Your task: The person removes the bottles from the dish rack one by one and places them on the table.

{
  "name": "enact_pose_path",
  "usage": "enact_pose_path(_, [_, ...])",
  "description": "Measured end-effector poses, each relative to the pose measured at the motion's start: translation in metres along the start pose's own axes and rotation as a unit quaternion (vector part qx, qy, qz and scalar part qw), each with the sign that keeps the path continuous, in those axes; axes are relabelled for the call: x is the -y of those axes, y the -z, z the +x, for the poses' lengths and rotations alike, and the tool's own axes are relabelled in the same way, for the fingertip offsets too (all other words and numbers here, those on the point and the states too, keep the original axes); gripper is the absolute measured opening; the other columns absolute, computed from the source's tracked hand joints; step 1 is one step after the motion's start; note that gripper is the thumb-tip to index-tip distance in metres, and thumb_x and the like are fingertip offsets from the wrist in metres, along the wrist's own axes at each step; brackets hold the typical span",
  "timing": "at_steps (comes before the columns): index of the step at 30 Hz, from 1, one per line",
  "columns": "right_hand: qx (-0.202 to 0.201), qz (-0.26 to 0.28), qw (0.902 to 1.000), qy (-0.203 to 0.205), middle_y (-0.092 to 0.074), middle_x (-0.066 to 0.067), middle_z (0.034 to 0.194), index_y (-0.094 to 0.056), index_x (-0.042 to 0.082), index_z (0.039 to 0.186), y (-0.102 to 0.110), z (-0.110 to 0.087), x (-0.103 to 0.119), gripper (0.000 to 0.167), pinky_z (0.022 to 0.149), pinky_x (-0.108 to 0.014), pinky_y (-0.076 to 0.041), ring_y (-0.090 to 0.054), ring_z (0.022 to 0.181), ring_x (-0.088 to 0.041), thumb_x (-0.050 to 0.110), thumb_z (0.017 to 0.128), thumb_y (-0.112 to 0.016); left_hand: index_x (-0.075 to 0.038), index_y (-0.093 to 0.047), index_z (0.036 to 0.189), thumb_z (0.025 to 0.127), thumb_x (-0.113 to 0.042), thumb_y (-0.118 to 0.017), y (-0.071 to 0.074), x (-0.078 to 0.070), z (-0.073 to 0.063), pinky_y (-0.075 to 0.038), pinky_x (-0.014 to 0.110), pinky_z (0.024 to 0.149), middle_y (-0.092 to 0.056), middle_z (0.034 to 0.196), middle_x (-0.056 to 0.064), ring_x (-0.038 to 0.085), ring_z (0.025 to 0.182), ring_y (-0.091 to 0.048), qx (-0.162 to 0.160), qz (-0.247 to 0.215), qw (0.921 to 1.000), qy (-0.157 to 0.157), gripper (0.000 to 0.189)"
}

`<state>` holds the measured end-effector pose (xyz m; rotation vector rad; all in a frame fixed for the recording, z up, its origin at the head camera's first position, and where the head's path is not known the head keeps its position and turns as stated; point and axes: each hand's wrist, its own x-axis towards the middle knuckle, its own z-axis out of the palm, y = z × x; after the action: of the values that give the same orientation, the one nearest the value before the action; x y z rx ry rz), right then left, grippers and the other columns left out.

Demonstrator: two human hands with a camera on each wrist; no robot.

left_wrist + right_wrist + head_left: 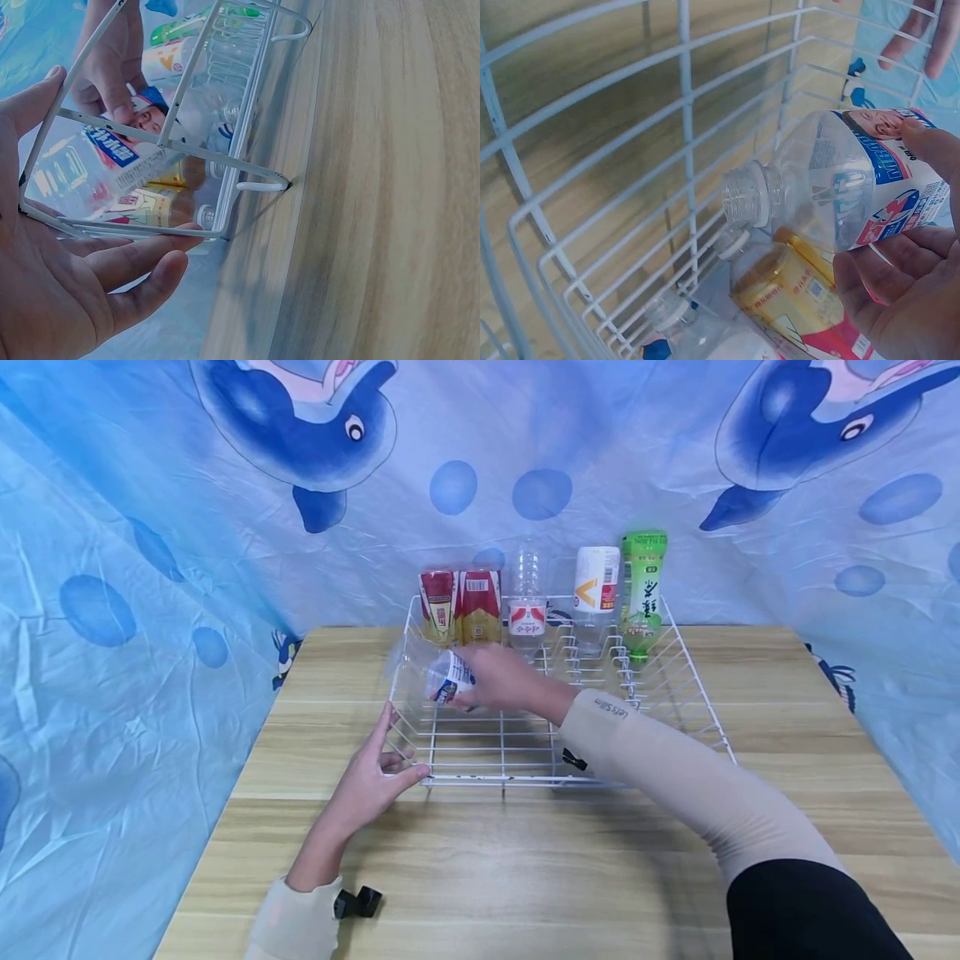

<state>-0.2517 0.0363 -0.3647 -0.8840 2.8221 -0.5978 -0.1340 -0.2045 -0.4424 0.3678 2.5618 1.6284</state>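
Inside the white wire rack (501,779), my right hand (501,678) grips a clear plastic bottle (847,184) round its blue, white and red label. The bottle lies tilted, and its capless neck shows in the right wrist view. My left hand (372,777) rests at the rack's front left corner, its thumb and fingers spread and touching the wires (112,229). Two red and yellow bottles (480,606) stand neck down at the back left of the rack, close to the held bottle. Beside them stands a clear bottle (527,602) with a red and white label.
Farther right in the rack stand a white-labelled bottle (597,581) and a green-labelled bottle (643,585), both upside down, near wire dividers (573,664). The rack sits on a wooden table (487,877). Behind hangs a blue dolphin-print curtain (480,410).
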Motion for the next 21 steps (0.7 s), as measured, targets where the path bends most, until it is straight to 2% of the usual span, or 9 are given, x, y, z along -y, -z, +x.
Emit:
enact_pose_path(5, [-0.016, 0.005, 0.9999, 0.0, -0.069, -0.001, 0.108, -0.055, 0.01, 0.143, 0.011, -0.003, 0.0, 0.076, 0.073, -0.027, -0.056, -0.063, 0.089, -0.014, 0.04, 0.08, -0.086, -0.016, -0.001, 0.164, 0.087, -0.03, -0.081, 0.0, -0.002, 0.0, -0.053, 0.048, 0.097, -0.014, 0.166, 0.018, 0.041, 0.117, -0.062, -0.001, 0.001, 1.0, -0.004, 0.111])
enact_pose_path(13, [-0.038, 0.021, 0.999, -0.008, -0.065, 0.0, 0.103, -0.055, 0.009, 0.142, 0.029, -0.011, -0.005, 0.076, 0.065, -0.025, -0.056, -0.062, 0.084, -0.014, 0.039, 0.08, -0.086, -0.018, -0.001, 0.163, 0.088, -0.031, -0.081, 0.002, -0.006, 0.001, -0.053, 0.048, 0.097, -0.016, 0.167, 0.016, 0.039, 0.118, -0.062, 0.004, 0.014, 0.9999, 0.001, 0.111])
enact_pose_path(21, [-0.057, 0.017, 0.9975, -0.037, -0.065, -0.001, 0.103, -0.055, 0.012, 0.143, 0.047, -0.018, -0.012, 0.078, 0.068, -0.029, -0.054, -0.059, 0.087, -0.017, 0.042, 0.078, -0.086, -0.018, 0.0, 0.163, 0.089, -0.032, -0.079, 0.004, -0.009, -0.001, -0.052, 0.049, 0.098, -0.014, 0.167, 0.013, 0.038, 0.12, -0.062, 0.011, 0.024, 0.9996, 0.007, 0.11])
